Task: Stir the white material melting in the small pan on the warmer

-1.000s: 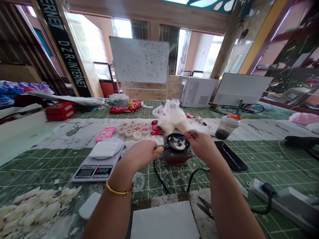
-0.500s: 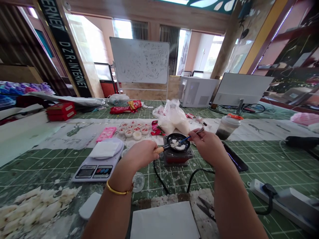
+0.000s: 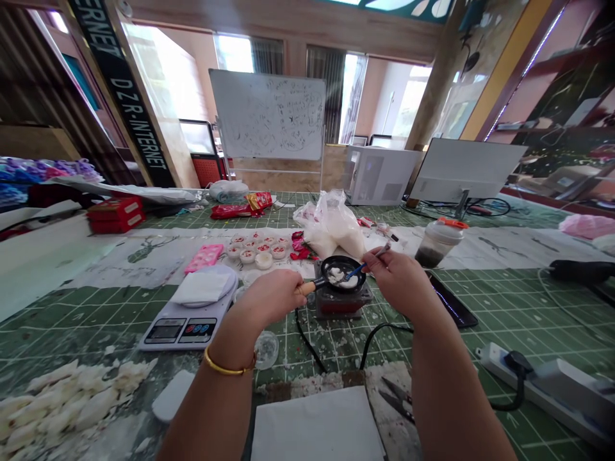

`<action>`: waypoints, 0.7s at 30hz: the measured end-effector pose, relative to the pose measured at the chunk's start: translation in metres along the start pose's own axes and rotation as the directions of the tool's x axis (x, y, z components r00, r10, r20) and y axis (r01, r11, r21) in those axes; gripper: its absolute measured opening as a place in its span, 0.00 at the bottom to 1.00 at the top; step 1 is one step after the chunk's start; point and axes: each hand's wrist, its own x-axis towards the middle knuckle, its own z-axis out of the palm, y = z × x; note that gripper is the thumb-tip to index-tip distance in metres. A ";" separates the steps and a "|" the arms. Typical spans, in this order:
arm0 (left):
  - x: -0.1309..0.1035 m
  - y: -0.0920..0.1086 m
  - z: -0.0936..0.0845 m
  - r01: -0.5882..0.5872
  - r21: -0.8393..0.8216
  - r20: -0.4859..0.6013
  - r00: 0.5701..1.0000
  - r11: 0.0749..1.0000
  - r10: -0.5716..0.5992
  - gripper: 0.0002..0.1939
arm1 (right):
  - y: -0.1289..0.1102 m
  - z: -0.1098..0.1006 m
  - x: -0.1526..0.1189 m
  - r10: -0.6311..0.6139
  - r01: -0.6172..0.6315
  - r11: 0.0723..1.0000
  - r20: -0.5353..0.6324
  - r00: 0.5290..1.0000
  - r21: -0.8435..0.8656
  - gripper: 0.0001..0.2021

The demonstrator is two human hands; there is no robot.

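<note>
A small black pan (image 3: 329, 267) with white lumps (image 3: 336, 276) in it rests over a small dark red and grey heater (image 3: 340, 307). My left hand (image 3: 276, 292) is closed round the pan's wooden handle (image 3: 305, 289). In my right hand (image 3: 390, 274) is a thin blue tool (image 3: 356, 271), pinched between the fingers, its tip down among the white lumps. Behind the pan sits a clear plastic bag (image 3: 331, 224) of white material. Several small cups (image 3: 264, 260) with white and red contents stand behind my left hand.
A kitchen scale (image 3: 187, 330) and pink mold (image 3: 204, 257) lie left; white pieces (image 3: 86, 400) fill the front left. White paper (image 3: 317, 429) and scissors (image 3: 398, 400) lie in front. Right are a jar (image 3: 438, 243), phone (image 3: 451, 301) and power strip (image 3: 542, 384). Black cables cross the mat.
The blue tool's tip has shifted slightly within the pan, and my right hand has moved a little with it. My left hand keeps its hold on the handle.
</note>
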 end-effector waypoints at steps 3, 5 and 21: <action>0.000 0.000 0.000 0.005 0.004 0.001 1.000 1.000 -0.005 0.07 | 0.001 0.000 0.001 0.013 -0.014 0.999 -0.025 1.000 -0.051 0.19; 0.000 -0.001 0.000 0.010 0.004 0.003 1.000 1.000 -0.010 0.08 | 0.002 0.001 0.003 0.018 -0.017 0.998 0.014 1.000 -0.056 0.19; 0.001 0.001 0.001 -0.001 0.003 0.007 1.000 1.000 0.001 0.08 | 0.002 0.006 0.003 -0.045 0.045 0.995 -0.010 0.999 0.088 0.15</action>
